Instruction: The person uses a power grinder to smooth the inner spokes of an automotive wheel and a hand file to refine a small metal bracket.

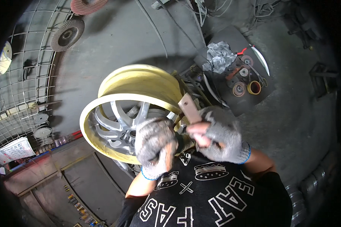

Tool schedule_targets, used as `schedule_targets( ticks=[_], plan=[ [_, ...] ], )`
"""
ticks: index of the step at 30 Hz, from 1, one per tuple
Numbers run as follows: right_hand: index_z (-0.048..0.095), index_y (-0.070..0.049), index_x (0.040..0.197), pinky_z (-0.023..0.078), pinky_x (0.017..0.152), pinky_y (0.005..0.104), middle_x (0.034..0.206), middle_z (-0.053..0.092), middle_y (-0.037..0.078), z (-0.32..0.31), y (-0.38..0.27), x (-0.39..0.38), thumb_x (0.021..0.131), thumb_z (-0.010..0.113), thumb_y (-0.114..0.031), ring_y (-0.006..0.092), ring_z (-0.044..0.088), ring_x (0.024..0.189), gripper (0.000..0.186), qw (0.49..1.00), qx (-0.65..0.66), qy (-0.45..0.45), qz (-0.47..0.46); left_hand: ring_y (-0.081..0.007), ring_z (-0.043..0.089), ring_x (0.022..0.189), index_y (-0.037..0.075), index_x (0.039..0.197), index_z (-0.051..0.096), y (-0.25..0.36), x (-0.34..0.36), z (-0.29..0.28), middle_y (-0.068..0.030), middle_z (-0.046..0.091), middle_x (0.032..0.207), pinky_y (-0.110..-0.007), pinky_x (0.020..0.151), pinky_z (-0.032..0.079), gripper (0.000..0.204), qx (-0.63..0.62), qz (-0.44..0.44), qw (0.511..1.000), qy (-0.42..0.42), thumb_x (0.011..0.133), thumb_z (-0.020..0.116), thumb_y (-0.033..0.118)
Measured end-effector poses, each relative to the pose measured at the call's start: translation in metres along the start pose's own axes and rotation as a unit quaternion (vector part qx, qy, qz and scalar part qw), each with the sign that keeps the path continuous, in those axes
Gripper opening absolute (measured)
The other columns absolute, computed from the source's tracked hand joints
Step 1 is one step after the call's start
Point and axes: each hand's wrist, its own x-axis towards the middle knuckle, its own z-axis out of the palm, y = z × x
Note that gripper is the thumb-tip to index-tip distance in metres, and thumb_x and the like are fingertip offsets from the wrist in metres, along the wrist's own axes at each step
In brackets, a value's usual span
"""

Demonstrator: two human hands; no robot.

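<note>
A car wheel (120, 110) stands tilted before me, its lip and barrel covered in pale yellow and its spokes silver. My left hand (154, 142), in a dirty grey knit glove, is closed in front of the wheel's right side. Whatever it may hold is hidden. My right hand (220, 136) wears a similar glove with bare fingertips showing. Between its thumb and fingers is a flat beige strip (190, 108) with a small hole near the end, pointing up and left. The right hand is slightly blurred.
A dark board (249, 103) at the right carries a crumpled grey cloth (219, 56), tape rolls (254, 87), scissors (262, 76) and small discs. Left stands a wire mesh rack (28, 72) with abrasive discs (67, 35). Cables (153, 28) lie on the floor beyond the wheel.
</note>
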Motion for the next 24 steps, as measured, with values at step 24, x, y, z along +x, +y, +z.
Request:
schedule_targets(
  ticks=[24],
  plan=[
    [0.059,-0.001,0.136,0.053,0.078,0.0391,0.101,0.07,0.018,0.039,0.043,-0.053,0.094,0.072,-0.015,0.03,0.069,0.087,0.046,0.991,0.001,0.029,0.134,-0.0372,0.065,0.093,0.001,0.1,0.069,-0.007,0.007,0.035,-0.0159,0.069,0.099,-0.043,0.087,0.052,0.014,0.113,-0.093,0.987,-0.059,0.087,0.068,-0.002]
  ],
)
